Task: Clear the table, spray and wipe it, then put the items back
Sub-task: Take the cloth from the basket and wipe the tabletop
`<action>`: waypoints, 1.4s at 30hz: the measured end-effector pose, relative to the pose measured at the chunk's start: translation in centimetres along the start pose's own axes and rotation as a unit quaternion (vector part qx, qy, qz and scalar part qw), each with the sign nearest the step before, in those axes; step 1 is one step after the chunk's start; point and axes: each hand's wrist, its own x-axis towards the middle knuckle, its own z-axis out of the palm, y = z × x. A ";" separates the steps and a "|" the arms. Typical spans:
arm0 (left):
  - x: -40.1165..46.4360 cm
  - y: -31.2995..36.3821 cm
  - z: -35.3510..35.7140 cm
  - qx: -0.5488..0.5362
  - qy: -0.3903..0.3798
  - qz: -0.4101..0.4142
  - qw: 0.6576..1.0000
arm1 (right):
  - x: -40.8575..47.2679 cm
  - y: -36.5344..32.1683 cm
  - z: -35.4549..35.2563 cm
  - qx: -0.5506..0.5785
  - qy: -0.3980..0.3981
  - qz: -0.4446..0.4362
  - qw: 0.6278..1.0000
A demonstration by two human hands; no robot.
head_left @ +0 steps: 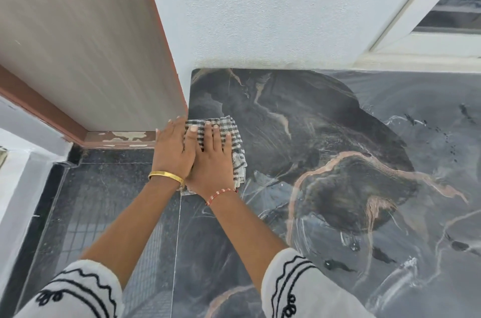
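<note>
A black-and-white checked cloth lies flat on the dark marble table near its far left edge. Both my hands press down on the cloth side by side, fingers stretched flat toward the wall. My left hand wears a gold bangle and partly hangs over the table's left edge. My right hand wears a red-and-white thread bracelet and covers most of the cloth. The tabletop shows wet streaks and smears, and no items stand on it.
A white textured wall backs the table. A pale door with a reddish frame stands to the left. Below the left edge lies dark tiled floor. A white window frame is at the upper right.
</note>
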 end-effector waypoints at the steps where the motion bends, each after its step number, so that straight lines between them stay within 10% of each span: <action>1: -0.4 0.4 0.3 -0.004 0.003 -0.003 1.000 | -0.7 0.3 0.0 -0.008 -0.002 -0.016 1.000; 12: -8.3 4.7 3.7 -0.001 0.012 -0.023 1.000 | -8.7 8.0 -1.0 0.003 0.007 -0.055 0.998; 28: -15.9 13.7 12.3 -0.020 -0.085 0.054 0.995 | -18.1 25.7 -4.5 -0.039 0.041 0.151 0.987; 42: -17.7 5.5 6.0 -0.008 -0.087 0.090 0.992 | -22.5 13.3 -1.5 -0.020 0.073 0.422 0.904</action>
